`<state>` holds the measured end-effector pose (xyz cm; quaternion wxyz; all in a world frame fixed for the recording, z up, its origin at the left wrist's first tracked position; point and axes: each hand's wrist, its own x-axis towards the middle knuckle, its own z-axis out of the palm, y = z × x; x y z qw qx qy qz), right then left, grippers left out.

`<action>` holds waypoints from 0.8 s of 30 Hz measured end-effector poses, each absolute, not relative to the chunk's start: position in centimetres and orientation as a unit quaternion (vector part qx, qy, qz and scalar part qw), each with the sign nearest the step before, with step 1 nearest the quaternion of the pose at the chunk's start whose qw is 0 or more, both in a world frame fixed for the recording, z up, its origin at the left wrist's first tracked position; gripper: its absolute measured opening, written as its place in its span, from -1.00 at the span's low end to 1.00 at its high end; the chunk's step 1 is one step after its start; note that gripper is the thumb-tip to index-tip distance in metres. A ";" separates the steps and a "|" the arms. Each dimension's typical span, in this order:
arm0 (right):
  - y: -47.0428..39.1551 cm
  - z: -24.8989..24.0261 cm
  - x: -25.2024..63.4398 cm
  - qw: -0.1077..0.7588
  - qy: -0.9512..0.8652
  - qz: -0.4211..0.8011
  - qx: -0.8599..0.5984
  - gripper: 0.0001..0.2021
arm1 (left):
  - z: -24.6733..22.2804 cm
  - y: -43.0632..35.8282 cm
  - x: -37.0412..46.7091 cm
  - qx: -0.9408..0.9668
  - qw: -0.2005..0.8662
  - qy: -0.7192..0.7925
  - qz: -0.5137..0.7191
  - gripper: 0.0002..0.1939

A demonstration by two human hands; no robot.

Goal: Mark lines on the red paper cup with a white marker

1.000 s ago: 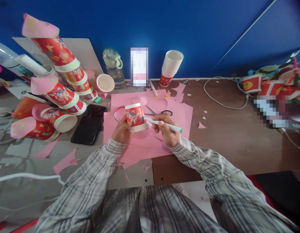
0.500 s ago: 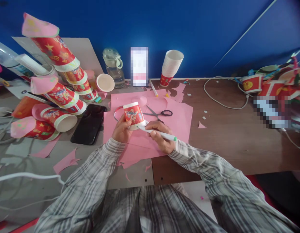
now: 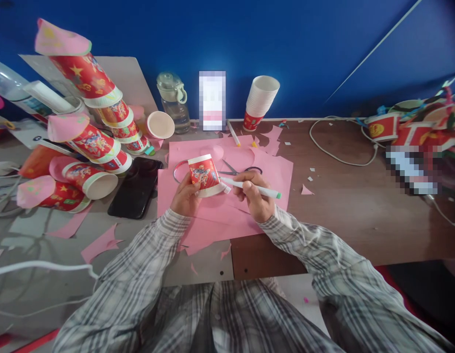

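Note:
My left hand is closed round the lower left side of a red printed paper cup, tilted above the pink paper. A white strip sticks out at the cup's lower right edge. Between the fingers of my right hand is a white marker pen with a green end. Its other end points left, close to the cup's right side; whether it touches I cannot tell. Behind the cup and my right hand lie scissors, partly covered, and a roll of tape.
A stack of paper cups and a water bottle stand by the blue wall. Cup towers with pink tops rise on the left, near a black phone. Cables and cup crafts are at the right.
My right hand has moved right and slightly up with the marker pen, away from the cup's bottom edge. The white strip now shows more clearly. My left hand still holds the cup.

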<state>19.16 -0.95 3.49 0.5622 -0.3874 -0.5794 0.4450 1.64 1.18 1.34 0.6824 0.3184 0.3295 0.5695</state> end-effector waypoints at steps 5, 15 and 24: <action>-0.5 3.4 19.1 0.565 -0.573 0.454 -0.383 -0.72 | 1.4 1.1 1.7 0.313 0.686 0.327 0.570 -0.58; -0.8 3.7 19.2 0.537 -0.609 0.427 -0.398 -0.70 | 1.7 1.2 1.6 0.304 0.682 0.337 0.573 -0.62; -1.7 3.9 18.9 0.510 -0.638 0.422 -0.393 -0.72 | 1.9 1.2 1.6 0.309 0.679 0.330 0.578 -0.66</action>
